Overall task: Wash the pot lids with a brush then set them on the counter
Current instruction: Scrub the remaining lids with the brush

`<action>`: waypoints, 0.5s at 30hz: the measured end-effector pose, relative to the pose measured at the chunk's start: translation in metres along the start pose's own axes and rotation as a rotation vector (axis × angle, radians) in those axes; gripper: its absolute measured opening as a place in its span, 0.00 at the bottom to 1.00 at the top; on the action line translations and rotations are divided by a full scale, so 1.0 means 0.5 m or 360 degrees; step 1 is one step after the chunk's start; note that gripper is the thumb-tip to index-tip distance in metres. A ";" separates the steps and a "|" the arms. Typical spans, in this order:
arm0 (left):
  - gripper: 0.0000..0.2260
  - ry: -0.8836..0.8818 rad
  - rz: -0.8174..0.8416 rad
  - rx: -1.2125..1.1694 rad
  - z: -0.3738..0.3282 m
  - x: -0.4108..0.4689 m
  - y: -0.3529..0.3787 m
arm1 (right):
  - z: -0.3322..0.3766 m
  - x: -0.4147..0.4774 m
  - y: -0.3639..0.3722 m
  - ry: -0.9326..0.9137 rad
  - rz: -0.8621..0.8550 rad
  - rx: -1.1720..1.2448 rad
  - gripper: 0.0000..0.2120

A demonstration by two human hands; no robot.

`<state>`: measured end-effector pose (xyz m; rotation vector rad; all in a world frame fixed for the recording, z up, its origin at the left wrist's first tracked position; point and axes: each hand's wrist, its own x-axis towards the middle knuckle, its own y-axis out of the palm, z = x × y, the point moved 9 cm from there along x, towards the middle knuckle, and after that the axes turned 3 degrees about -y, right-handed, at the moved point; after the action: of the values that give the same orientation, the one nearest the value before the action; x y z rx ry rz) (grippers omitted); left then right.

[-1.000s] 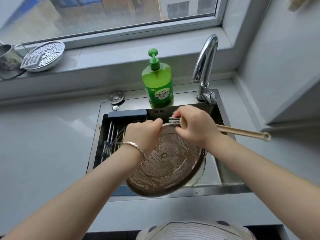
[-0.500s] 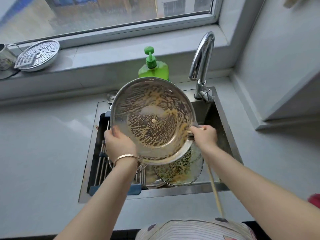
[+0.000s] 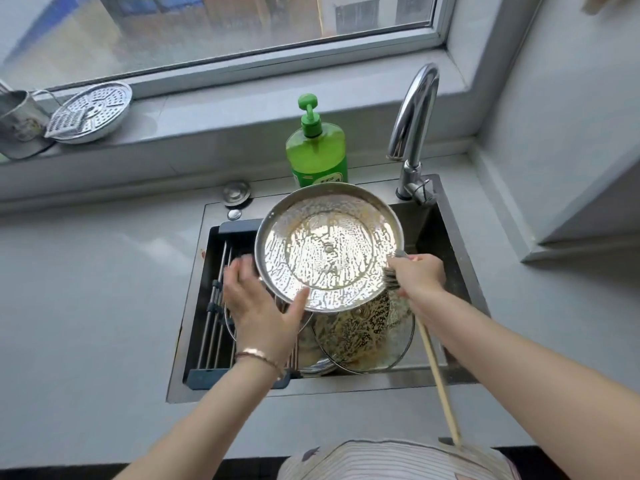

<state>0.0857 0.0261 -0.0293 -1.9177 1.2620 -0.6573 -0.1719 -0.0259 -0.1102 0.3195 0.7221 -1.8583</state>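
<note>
— Grey counter (image 3: 86, 289) around the steel sink (image 3: 460, 271) is showing no washed lid yet. How far is this getting?
— Midway, I'd judge. Above the sink, the round steel pot lid (image 3: 329, 251) is standing tilted, streaked with suds; rinsing and setting down are still waiting. Down in the sink, a speckled glass lid (image 3: 363, 334) is lying, looking unwashed.
— And the hands?
— The left hand (image 3: 263, 306) is holding the steel lid's lower-left rim, thumb in front, spread fingers behind. The right hand (image 3: 419, 275) is gripping the wooden-handled brush (image 3: 436, 368), bristles touching the right rim.
</note>
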 end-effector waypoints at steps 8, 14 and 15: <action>0.04 0.1761 0.0132 0.0838 -0.165 -0.096 0.080 | 0.044 -0.005 -0.007 -0.0080 0.0320 0.0032 0.07; 0.08 0.1297 0.0108 0.0181 -0.204 -0.016 -0.017 | 0.065 -0.002 -0.025 0.0300 0.0807 0.0641 0.17; 0.08 0.1035 0.0105 0.0002 -0.197 0.004 -0.037 | 0.054 0.005 -0.032 0.0346 0.0809 0.0660 0.17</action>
<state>0.0231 -0.0008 0.0444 -1.7027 1.6965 -1.3119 -0.1841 -0.0405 -0.0851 0.8973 0.3427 -1.4798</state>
